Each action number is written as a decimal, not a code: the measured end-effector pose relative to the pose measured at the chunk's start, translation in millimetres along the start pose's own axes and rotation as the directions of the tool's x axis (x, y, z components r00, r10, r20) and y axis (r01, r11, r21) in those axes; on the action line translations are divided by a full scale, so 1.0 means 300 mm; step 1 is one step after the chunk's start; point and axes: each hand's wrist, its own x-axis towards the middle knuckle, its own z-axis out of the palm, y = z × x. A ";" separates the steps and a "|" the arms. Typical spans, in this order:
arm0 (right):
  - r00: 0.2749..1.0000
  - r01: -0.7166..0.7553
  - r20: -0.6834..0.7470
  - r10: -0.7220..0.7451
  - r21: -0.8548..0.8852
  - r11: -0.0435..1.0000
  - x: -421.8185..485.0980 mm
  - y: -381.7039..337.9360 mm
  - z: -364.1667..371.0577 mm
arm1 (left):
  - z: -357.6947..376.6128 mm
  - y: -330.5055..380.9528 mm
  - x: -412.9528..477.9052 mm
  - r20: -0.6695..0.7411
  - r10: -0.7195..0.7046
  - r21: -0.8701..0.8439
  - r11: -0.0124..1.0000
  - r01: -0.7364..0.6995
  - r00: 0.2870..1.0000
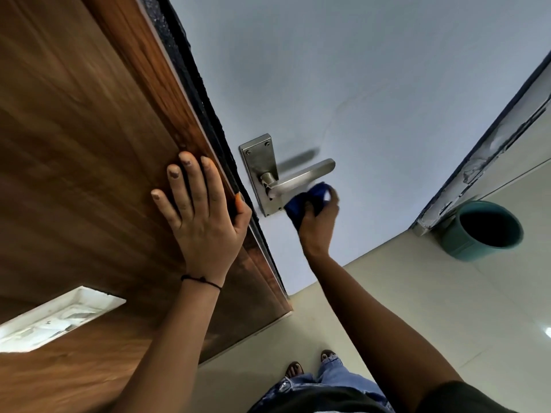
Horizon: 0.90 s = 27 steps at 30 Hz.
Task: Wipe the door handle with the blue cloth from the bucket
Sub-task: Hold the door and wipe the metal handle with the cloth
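A brushed metal lever door handle [301,177] on a steel backplate [258,162] is fixed to a pale blue door [372,99]. My right hand [317,222] is shut on a dark blue cloth [307,201] and presses it against the underside of the lever, near the middle of the lever. My left hand [199,210] lies flat with fingers spread on the brown wooden panel [83,144], its thumb hooked over the panel's edge beside the backplate. A teal bucket [483,231] stands on the floor at the right; its inside is dark.
A dark rough strip [190,70] runs between the wooden panel and the blue door. The bucket sits against a chipped door frame [483,144]. Pale floor tiles [402,293] lie below. My feet [310,365] stand near the bottom centre. A white rectangular inset [56,320] sits in the wood at lower left.
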 end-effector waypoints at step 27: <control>0.786 0.618 0.133 -0.604 -0.204 0.759 -0.134 -0.060 0.007 | -0.001 0.001 -0.001 -0.022 0.022 -0.018 1.000 -0.023 1.000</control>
